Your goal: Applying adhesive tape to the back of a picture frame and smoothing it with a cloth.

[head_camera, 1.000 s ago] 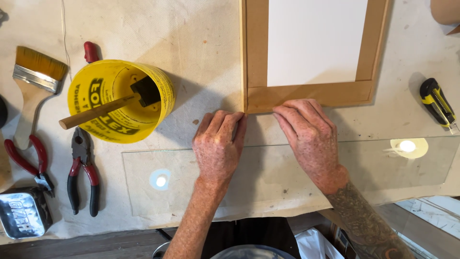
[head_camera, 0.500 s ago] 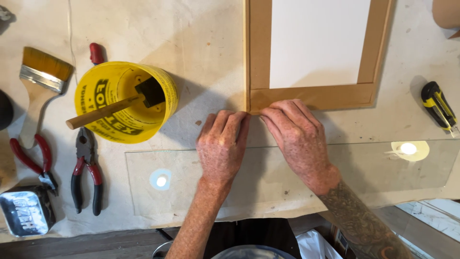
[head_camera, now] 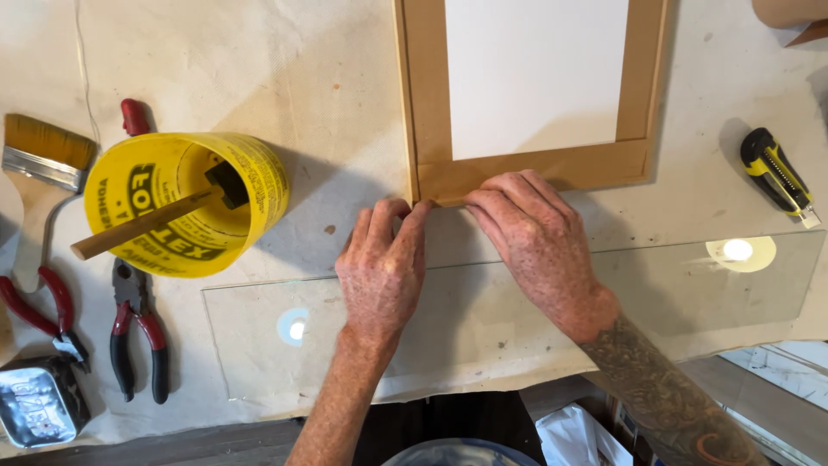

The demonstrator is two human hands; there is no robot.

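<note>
A wooden frame point(head_camera: 535, 171) with a white panel inside lies at the top centre of a cloth-covered table. My left hand point(head_camera: 384, 272) and my right hand point(head_camera: 535, 246) press their fingertips against the frame's lower edge near its bottom left corner. Both palms rest over a long clear glass pane point(head_camera: 690, 293) that lies flat in front of the frame. Whether the fingers pinch anything small is hidden.
A yellow tub point(head_camera: 185, 203) with a wooden-handled brush in it stands at the left. Beside it lie a wide paintbrush point(head_camera: 39, 164), red-handled pliers point(head_camera: 138, 332), red cutters point(head_camera: 39, 311) and a small metal tin point(head_camera: 39, 401). A yellow-black utility knife point(head_camera: 776, 177) lies at the right.
Both hands slid slightly left along the frame's bottom edge; the left fingertips now touch the frame's corner. The view shifted a little.
</note>
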